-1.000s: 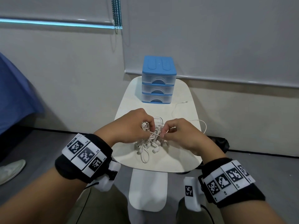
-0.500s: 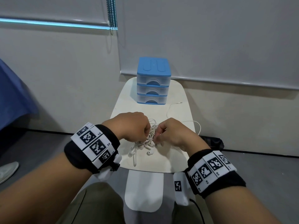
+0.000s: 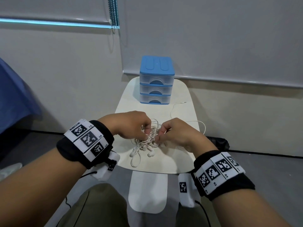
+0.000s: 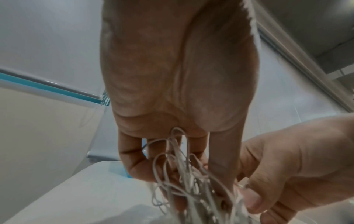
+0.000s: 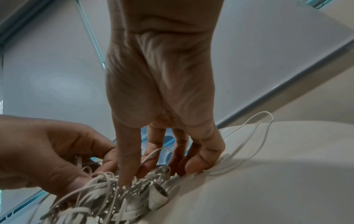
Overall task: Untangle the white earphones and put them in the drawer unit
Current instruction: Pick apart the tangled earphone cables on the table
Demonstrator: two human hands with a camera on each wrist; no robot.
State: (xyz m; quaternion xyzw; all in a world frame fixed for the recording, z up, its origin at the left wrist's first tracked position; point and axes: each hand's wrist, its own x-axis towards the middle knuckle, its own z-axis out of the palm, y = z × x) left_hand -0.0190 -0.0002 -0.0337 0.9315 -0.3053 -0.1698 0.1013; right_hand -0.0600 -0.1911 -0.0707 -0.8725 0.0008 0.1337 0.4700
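Two hands are working at a tangled clump of white earphones point(image 3: 148, 141) lying near the front of a small white worktop point(image 3: 178, 156): the left hand point(image 3: 129, 124) is curling its fingers into the cable loops and pinching them, and the right hand point(image 3: 177, 134) is pinching strands on the other side, its fingertips pressing down by the clump. A blue drawer unit point(image 3: 156, 80) is standing at the far end of the worktop, all three drawers closed, with one loose cable point(image 3: 177, 104) trailing toward it.
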